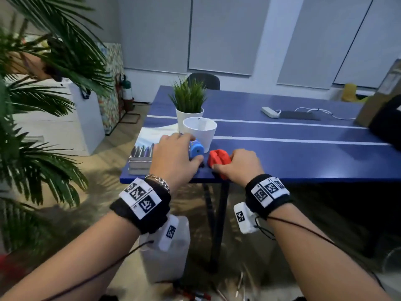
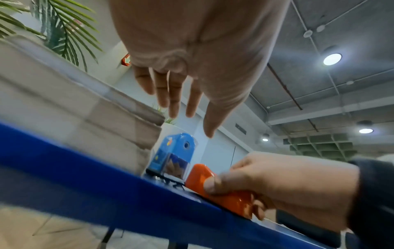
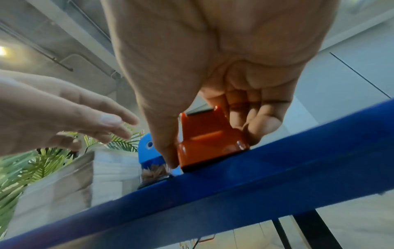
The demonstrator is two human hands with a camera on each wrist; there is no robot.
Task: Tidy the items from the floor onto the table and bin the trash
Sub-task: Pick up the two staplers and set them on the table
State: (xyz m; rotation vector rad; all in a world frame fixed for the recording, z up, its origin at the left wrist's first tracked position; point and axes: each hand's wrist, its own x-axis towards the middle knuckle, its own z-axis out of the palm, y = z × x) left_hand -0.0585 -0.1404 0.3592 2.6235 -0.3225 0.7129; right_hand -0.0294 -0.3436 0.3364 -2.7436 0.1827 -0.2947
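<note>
A blue pencil sharpener (image 1: 196, 149) (image 2: 170, 153) (image 3: 147, 150) with shavings in its clear base stands near the front edge of the blue table (image 1: 303, 153). My left hand (image 1: 184, 151) (image 2: 192, 124) hovers just over it with fingers straight and spread, holding nothing. Right beside the sharpener sits a red-orange plastic tape dispenser (image 1: 219, 158) (image 2: 198, 173) (image 3: 209, 139) on the table's front edge. My right hand (image 1: 225, 164) (image 3: 211, 148) grips it, thumb on the left side and curled fingers on the right.
Behind the sharpener stand an empty white pot (image 1: 199, 131) and a small potted plant (image 1: 188, 101). A book stack (image 1: 141, 164) lies at the table's left corner. A power strip (image 1: 270, 111) and cardboard box (image 1: 379, 98) sit farther right. On the floor are a translucent bin (image 1: 165, 253) and loose pens (image 1: 195, 296).
</note>
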